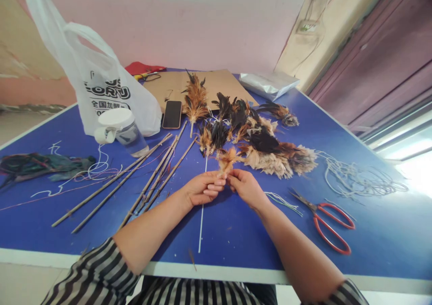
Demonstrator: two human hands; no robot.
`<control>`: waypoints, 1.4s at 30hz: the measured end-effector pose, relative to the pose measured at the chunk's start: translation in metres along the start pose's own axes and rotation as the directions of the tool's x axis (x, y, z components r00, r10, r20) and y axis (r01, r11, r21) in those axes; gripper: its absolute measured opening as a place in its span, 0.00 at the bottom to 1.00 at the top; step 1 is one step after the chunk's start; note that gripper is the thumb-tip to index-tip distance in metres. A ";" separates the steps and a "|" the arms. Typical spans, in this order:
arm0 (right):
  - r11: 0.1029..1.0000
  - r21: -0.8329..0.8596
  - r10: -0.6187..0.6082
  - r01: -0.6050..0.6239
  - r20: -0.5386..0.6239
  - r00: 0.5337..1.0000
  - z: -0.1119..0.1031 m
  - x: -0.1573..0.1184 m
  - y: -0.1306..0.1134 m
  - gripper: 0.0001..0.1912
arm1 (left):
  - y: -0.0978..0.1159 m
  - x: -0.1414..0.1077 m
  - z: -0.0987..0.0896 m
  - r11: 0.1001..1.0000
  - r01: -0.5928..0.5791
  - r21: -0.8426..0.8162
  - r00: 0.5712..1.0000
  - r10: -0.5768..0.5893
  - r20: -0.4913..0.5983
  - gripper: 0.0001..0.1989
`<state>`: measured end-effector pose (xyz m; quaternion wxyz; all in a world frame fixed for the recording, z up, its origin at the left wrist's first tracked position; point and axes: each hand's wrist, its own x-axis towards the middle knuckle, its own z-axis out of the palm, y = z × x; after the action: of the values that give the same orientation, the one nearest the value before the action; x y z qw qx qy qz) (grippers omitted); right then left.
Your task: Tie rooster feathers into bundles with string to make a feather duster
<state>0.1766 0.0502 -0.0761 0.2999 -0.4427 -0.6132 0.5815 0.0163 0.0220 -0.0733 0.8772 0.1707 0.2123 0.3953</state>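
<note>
From the head camera, held a small feather tuft, orange-brown and fluffy, to the right of the phone and nearer the body, above the blue table. Had both hands together, with the left hand closed on the base of the tuft, fingers curled, and the right hand pinching beside it with thumb and forefinger. Could not tell the exact grip at the base, partly hidden by the fingers.

Saw a tall feather bundle on a stick just right of the phone, over brown cardboard. Saw a loose feather pile, black, brown and cream, farther right of the phone, and a silver packet beyond it to the right. Had red-handled scissors well apart from the phone, to the right and nearer the body, between short pale strands and a tangled pale cord. Saw thin sticks on the near side of the phone, angled down to the left. Had a lidded clear mug left of the phone, in front of a white plastic bag, and dark tangled threads farthest left.
</note>
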 end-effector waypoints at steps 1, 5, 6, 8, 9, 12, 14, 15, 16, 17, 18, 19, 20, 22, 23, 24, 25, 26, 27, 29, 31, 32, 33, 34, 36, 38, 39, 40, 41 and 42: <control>0.997 -0.073 -0.018 0.018 -0.003 1.000 -0.002 -0.001 -0.001 0.10 | 0.001 0.001 -0.001 1.000 -0.028 0.013 0.999 0.029 -0.037 0.05; 0.957 -0.272 -0.099 0.096 0.003 0.995 -0.008 -0.005 -0.004 0.10 | 0.001 0.008 -0.007 0.987 -0.100 0.125 0.967 0.126 -0.221 0.04; 0.937 -0.324 -0.137 0.133 0.012 0.991 -0.008 -0.006 -0.004 0.10 | 0.000 0.009 -0.008 0.980 -0.110 0.166 0.956 0.150 -0.254 0.03; 0.877 -0.426 -0.230 0.223 0.036 0.973 -0.007 -0.008 -0.006 0.10 | -0.003 0.012 -0.008 0.957 -0.135 0.257 0.935 0.209 -0.288 0.04; 0.843 -0.467 -0.277 0.265 0.043 0.960 -0.005 -0.008 -0.006 0.10 | -0.005 0.012 -0.007 0.941 -0.151 0.304 0.924 0.243 -0.294 0.06; 0.785 -0.527 -0.366 0.325 0.028 0.930 -0.003 -0.008 -0.005 0.08 | -0.007 0.013 -0.006 0.901 -0.189 0.391 0.901 0.318 -0.297 0.10; 0.805 -0.508 -0.354 0.305 0.000 0.935 -0.003 -0.007 -0.003 0.08 | -0.007 0.013 -0.005 0.904 -0.197 0.379 0.898 0.322 -0.300 0.11; 0.829 -0.483 -0.327 0.281 -0.011 0.945 -0.003 -0.006 -0.002 0.08 | -0.006 0.013 -0.005 0.914 -0.197 0.356 0.901 0.312 -0.302 0.10; 0.857 -0.450 -0.292 0.251 -0.022 0.956 -0.004 -0.006 -0.001 0.09 | -0.006 0.013 -0.005 0.923 -0.196 0.330 0.904 0.301 -0.303 0.10; 0.885 -0.412 -0.254 0.219 -0.032 0.967 -0.005 -0.005 -0.001 0.09 | -0.005 0.013 -0.005 0.932 -0.195 0.306 0.907 0.290 -0.304 0.09; 0.908 -0.373 -0.217 0.188 -0.037 0.975 -0.006 -0.005 -0.001 0.10 | -0.004 0.012 -0.005 0.937 -0.196 0.288 0.909 0.283 -0.305 0.09; 0.927 -0.337 -0.186 0.163 -0.039 0.982 -0.006 -0.004 -0.001 0.10 | -0.004 0.012 -0.005 0.941 -0.197 0.275 0.910 0.280 -0.305 0.08; 0.941 -0.305 -0.163 0.144 -0.036 0.986 -0.007 -0.004 -0.001 0.11 | -0.004 0.012 -0.005 0.944 -0.199 0.264 0.911 0.277 -0.304 0.08; 0.957 -0.261 -0.141 0.129 -0.028 0.990 -0.008 -0.004 -0.001 0.11 | -0.005 0.012 -0.004 0.948 -0.204 0.245 0.914 0.274 -0.300 0.08; 0.960 -0.248 -0.139 0.129 -0.022 0.990 -0.009 -0.004 -0.002 0.11 | -0.005 0.012 -0.004 0.948 -0.205 0.242 0.913 0.274 -0.303 0.09; 0.962 -0.241 -0.138 0.129 -0.019 0.990 -0.009 -0.004 -0.002 0.11 | -0.006 0.012 -0.004 0.946 -0.207 0.249 0.909 0.280 -0.310 0.09; 0.963 -0.237 -0.136 0.129 -0.017 0.991 -0.009 -0.004 -0.003 0.11 | -0.007 0.012 -0.003 0.940 -0.210 0.269 0.902 0.292 -0.318 0.10; 0.963 -0.235 -0.136 0.129 -0.015 0.991 -0.008 -0.005 -0.003 0.11 | -0.008 0.013 -0.003 0.929 -0.216 0.300 0.892 0.313 -0.327 0.10; 0.963 -0.235 -0.135 0.129 -0.012 0.991 -0.008 -0.005 -0.004 0.11 | -0.008 0.013 -0.003 0.914 -0.228 0.337 0.878 0.342 -0.334 0.10; 0.960 -0.247 -0.139 0.134 -0.001 0.990 -0.007 -0.007 -0.005 0.11 | -0.010 0.013 -0.002 0.884 -0.261 0.389 0.856 0.398 -0.331 0.11; 0.942 -0.294 -0.169 0.165 0.011 0.986 -0.005 -0.007 -0.006 0.10 | -0.011 0.013 -0.001 0.883 -0.283 0.375 0.850 0.412 -0.328 0.12; 0.925 -0.328 -0.199 0.192 0.012 0.980 -0.005 -0.008 -0.007 0.10 | -0.011 0.013 0.000 0.893 -0.286 0.347 0.855 0.402 -0.328 0.11; 0.905 -0.363 -0.235 0.223 0.012 0.972 -0.005 -0.008 -0.007 0.09 | -0.011 0.013 0.000 0.906 -0.284 0.315 0.862 0.385 -0.329 0.11; 0.885 -0.392 -0.270 0.253 0.012 0.963 -0.004 -0.007 -0.006 0.09 | -0.011 0.012 0.000 0.916 -0.281 0.287 0.869 0.370 -0.330 0.12; 0.868 -0.414 -0.299 0.275 0.008 0.954 -0.005 -0.007 -0.006 0.09 | -0.010 0.012 0.000 0.924 -0.281 0.260 0.874 0.358 -0.329 0.12; 0.894 -0.384 -0.254 0.229 -0.017 0.967 -0.006 -0.006 -0.005 0.09 | -0.010 0.011 0.001 0.921 -0.288 0.263 0.870 0.366 -0.329 0.12; 0.917 -0.352 -0.215 0.189 -0.036 0.976 -0.007 -0.006 -0.005 0.10 | -0.010 0.011 0.001 0.918 -0.291 0.268 0.866 0.372 -0.334 0.12; 0.939 -0.310 -0.176 0.151 -0.053 0.983 -0.008 -0.005 -0.004 0.13 | -0.009 0.011 0.001 0.916 -0.292 0.275 0.863 0.376 -0.337 0.12; 0.958 -0.261 -0.143 0.122 -0.065 0.988 -0.008 -0.005 -0.004 0.16 | -0.009 0.011 0.002 0.914 -0.292 0.282 0.861 0.380 -0.338 0.12; 0.972 -0.209 -0.124 0.107 -0.068 0.990 -0.009 -0.005 -0.004 0.18 | -0.009 0.011 0.003 0.911 -0.292 0.292 0.861 0.384 -0.335 0.12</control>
<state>0.1854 0.0503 -0.0706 0.3106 -0.4580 -0.6817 0.4785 0.0301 0.0243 -0.0780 0.7086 0.2253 0.3913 0.5422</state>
